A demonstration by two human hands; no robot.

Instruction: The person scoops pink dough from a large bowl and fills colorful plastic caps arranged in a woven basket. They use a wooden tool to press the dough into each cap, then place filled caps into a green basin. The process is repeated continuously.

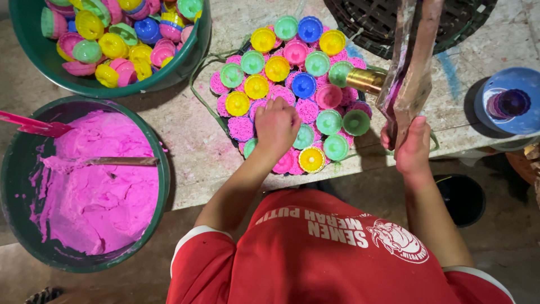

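Cups [304, 84], small fluted moulds in yellow, green, blue and pink, sit packed on a round tray [202, 93] among pink crumbly cakes. Left hand [277, 125] is curled over the cups at the tray's near edge. Right hand [412, 147] grips a smeared plastic bag [410, 67].

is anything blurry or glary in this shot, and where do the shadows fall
Head view: mostly sharp and evenly lit; the plastic bag by the right hand is smeared and catches glare; the pink dough looks slightly overbright; soft shadows sit under the left hand and beside the bowls; the table's straight edge bows a little.
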